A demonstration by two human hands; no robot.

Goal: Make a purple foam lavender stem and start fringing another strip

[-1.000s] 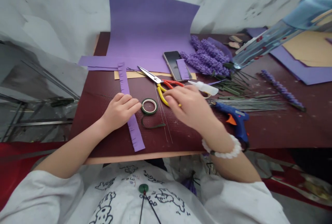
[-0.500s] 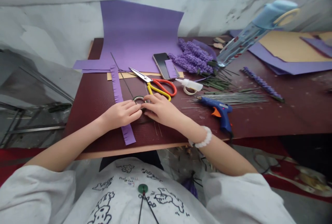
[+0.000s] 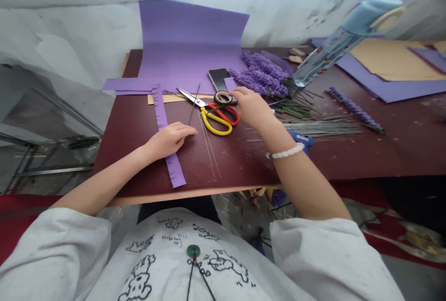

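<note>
At a dark red table, a person's left hand (image 3: 171,139) lies across a fringed purple paper strip (image 3: 160,108), fingers pinched on a thin dark wire (image 3: 192,114) whose long axis slants away, its free end tipping right over the scissors (image 3: 204,116). Beyond, the right hand (image 3: 253,108) clamps a dark green tape roll with a white core (image 3: 223,98). Half a second earlier, both hands met at the roll and the wire leaned left. The right forearm partly hides a blue glue gun (image 3: 302,139); whether the roll touches the black phone (image 3: 218,78) is unclear.
</note>
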